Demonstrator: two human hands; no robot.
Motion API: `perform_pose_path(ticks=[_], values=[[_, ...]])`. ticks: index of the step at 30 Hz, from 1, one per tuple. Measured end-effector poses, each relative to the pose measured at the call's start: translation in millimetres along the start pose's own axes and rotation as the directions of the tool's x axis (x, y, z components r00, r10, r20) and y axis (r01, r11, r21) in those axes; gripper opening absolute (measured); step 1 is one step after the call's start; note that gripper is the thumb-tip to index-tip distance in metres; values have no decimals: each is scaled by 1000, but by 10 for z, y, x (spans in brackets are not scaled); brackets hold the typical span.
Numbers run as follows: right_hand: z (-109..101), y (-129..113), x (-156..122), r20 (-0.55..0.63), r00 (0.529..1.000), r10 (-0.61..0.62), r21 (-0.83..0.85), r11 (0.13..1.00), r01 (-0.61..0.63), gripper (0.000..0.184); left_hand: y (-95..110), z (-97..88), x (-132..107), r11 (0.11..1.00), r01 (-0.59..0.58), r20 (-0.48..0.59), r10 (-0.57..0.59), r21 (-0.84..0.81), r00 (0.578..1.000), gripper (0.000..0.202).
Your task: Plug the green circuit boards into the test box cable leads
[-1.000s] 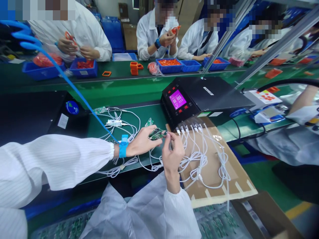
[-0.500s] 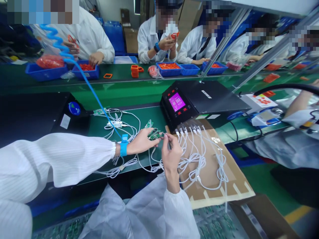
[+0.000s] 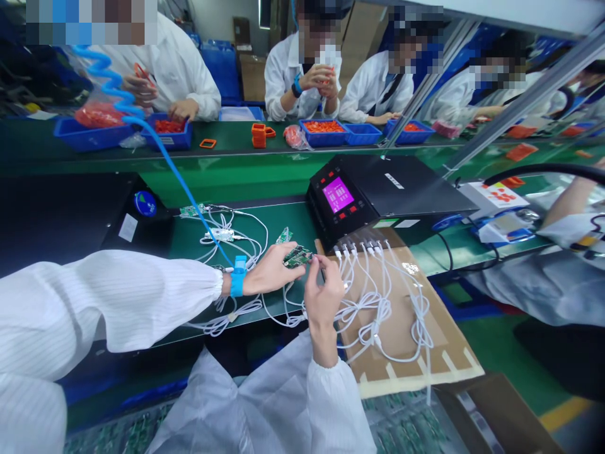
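Observation:
My left hand (image 3: 270, 270) is closed on a small green circuit board (image 3: 297, 256), gripping it by its left side above the bench. A blue strap with a coiled blue cord (image 3: 174, 170) circles that wrist. At the board's right end, my right hand (image 3: 324, 287) has thumb and fingers pinched together; what lies between the fingertips is too small to make out. Just behind the held board, another green circuit board (image 3: 284, 236) rests on the bench. White cables (image 3: 246, 309) lie looped beneath and around my left hand.
A black tester with a lit screen (image 3: 338, 194) stands ahead, white cables plugged into its front above a cardboard sheet (image 3: 416, 328). Another black box (image 3: 80, 214) is at the left. Across the bench, co-workers in white coats handle orange parts from blue bins (image 3: 326, 137).
Both hands stay together at the circuit board with almost no movement. The view has shifted slightly. Across the bench, a co-worker's hands holding an orange part have changed position a little.

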State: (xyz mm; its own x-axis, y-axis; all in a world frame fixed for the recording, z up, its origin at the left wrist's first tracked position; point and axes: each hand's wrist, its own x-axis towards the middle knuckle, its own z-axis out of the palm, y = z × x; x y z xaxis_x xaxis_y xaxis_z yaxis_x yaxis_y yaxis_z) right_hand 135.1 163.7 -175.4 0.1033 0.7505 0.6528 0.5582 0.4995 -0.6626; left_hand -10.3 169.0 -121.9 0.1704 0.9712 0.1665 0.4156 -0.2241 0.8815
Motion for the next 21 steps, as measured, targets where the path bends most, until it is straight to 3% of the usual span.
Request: perform_pose_path(ticks=[8, 11, 17, 21], values=[[48, 3, -11, 0, 1000, 23, -14, 1000, -23, 25, -11, 4, 27, 1000, -1, 9, 1, -1, 1000, 10], [47, 20, -4, 7, 999, 44, -2, 999, -44, 26, -27, -8, 46, 997, 19, 46, -16, -72, 999, 6], [-28, 87, 131, 48, 997, 61, -17, 998, -60, 27, 77, -117, 148, 953, 198, 242, -142, -229, 960, 9], [-33, 158, 265, 122, 984, 126, -20, 992, -124, 29, 94, -175, 235, 876, 360, 191, -313, -320, 931, 15]])
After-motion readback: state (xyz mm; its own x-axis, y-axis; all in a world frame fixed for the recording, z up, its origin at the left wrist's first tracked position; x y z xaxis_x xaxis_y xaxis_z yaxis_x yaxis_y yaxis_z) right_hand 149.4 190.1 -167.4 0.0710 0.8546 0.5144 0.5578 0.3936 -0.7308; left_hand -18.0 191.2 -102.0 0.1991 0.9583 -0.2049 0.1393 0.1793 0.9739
